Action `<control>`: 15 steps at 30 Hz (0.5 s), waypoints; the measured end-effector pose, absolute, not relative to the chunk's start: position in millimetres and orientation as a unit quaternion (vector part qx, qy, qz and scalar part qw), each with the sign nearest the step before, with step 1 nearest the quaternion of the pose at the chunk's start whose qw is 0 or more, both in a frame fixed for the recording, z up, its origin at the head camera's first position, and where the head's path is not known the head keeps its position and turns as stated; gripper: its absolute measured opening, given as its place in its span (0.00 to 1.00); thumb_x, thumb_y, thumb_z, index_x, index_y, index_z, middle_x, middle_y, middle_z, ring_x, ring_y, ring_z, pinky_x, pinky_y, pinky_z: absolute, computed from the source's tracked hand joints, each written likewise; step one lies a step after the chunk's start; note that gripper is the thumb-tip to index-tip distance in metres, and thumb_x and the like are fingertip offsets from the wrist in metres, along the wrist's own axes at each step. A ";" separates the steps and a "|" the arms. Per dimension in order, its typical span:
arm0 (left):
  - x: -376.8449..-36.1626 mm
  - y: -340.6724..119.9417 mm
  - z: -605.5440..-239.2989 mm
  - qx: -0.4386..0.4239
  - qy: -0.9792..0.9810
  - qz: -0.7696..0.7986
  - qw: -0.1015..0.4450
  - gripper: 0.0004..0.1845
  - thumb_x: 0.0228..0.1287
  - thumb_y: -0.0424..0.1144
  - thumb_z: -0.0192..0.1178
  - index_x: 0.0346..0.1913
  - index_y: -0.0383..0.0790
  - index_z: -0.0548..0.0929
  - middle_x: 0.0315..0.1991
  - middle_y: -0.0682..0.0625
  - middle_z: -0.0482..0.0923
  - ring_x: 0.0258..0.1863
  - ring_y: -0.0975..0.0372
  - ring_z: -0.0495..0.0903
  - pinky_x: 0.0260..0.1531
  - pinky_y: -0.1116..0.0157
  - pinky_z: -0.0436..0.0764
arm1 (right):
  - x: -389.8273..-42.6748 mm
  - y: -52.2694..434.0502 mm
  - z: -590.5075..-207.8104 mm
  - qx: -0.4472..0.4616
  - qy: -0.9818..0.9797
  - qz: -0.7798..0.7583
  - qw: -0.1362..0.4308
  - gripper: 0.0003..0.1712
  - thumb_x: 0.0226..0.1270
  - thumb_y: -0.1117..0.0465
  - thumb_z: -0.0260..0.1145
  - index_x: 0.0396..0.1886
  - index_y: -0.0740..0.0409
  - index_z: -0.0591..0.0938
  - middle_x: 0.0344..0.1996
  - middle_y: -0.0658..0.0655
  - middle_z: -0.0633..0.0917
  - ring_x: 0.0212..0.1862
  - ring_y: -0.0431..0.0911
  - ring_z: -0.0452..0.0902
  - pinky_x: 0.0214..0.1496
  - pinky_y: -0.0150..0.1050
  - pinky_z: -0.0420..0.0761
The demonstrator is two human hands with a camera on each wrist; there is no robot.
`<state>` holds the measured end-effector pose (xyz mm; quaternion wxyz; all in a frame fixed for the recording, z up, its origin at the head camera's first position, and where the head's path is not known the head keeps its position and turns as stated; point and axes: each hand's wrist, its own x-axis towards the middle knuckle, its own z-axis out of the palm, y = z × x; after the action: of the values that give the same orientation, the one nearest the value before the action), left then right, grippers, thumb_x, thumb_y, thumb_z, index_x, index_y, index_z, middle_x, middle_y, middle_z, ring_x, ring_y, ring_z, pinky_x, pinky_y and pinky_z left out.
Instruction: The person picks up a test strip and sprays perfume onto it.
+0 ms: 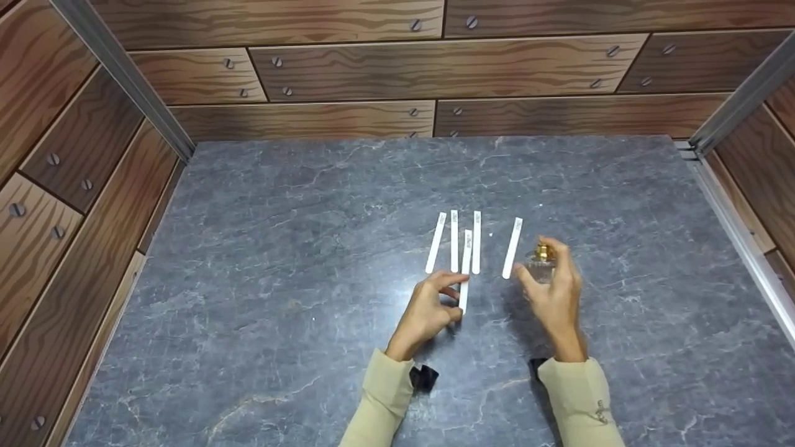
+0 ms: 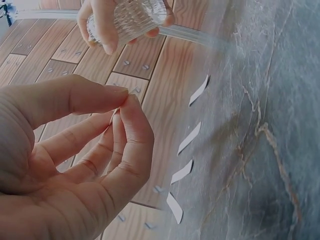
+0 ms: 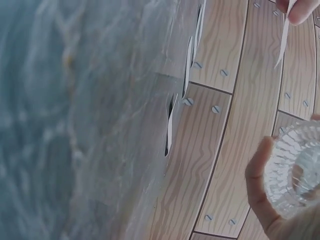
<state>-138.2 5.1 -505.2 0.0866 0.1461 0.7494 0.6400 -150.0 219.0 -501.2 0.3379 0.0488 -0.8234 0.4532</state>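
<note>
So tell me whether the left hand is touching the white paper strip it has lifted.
Touching: the head view shows the left hand pinching the white paper strip at its lower end.

A grey marbled table (image 1: 279, 261) fills the view, veined with pale lines. Four white paper strips lie on it a little past its middle, toward the far edge, all pointing roughly at that edge. Three sit close together: the left strip (image 1: 436, 243) leans slightly, the second strip (image 1: 454, 241) and the third strip (image 1: 476, 242) run nearly parallel. The fourth strip (image 1: 512, 248) lies apart to the right, tilted. Wood-print walls (image 1: 348, 68) with painted screw heads rise along the far, left and right edges. Metal corner rails (image 1: 124, 74) stand at the two far corners.
</note>
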 end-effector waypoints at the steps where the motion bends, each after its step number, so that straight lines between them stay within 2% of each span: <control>1: -138.0 5.1 -505.1 0.146 0.749 0.641 0.086 0.33 0.45 0.10 0.56 0.61 0.24 0.80 0.54 0.42 0.79 0.44 0.55 0.82 0.28 0.71 0.82 | -149.8 219.3 -501.0 0.045 -0.822 0.456 0.338 0.33 0.47 0.79 0.77 0.56 0.69 0.77 0.39 0.68 0.83 0.39 0.54 0.77 0.45 0.31 0.73; 4: -137.2 4.5 -504.1 0.150 0.752 0.636 0.080 0.33 0.46 0.11 0.56 0.61 0.24 0.80 0.54 0.42 0.79 0.43 0.55 0.82 0.28 0.72 0.81 | -149.0 220.3 -500.9 0.036 -0.821 0.457 0.339 0.34 0.48 0.79 0.76 0.57 0.69 0.77 0.40 0.70 0.83 0.40 0.52 0.76 0.46 0.32 0.72; 11: -136.3 4.9 -503.3 0.159 0.757 0.628 0.082 0.32 0.47 0.11 0.57 0.61 0.24 0.80 0.55 0.41 0.78 0.44 0.55 0.82 0.29 0.71 0.83 | -148.7 222.3 -501.5 0.025 -0.823 0.456 0.338 0.33 0.48 0.79 0.76 0.57 0.69 0.77 0.39 0.70 0.83 0.38 0.49 0.76 0.41 0.26 0.72; 15: -137.6 6.1 -503.9 0.159 0.755 0.629 0.092 0.32 0.48 0.10 0.57 0.61 0.24 0.79 0.56 0.41 0.78 0.45 0.54 0.82 0.32 0.70 0.83 | -149.8 224.2 -501.4 0.028 -0.827 0.447 0.342 0.33 0.47 0.79 0.76 0.56 0.69 0.77 0.39 0.70 0.83 0.38 0.52 0.76 0.42 0.30 0.72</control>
<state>-137.6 6.1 -503.9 0.0920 0.1594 0.7553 0.6290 -149.8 224.2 -501.4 0.3416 0.0276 -0.8265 0.4466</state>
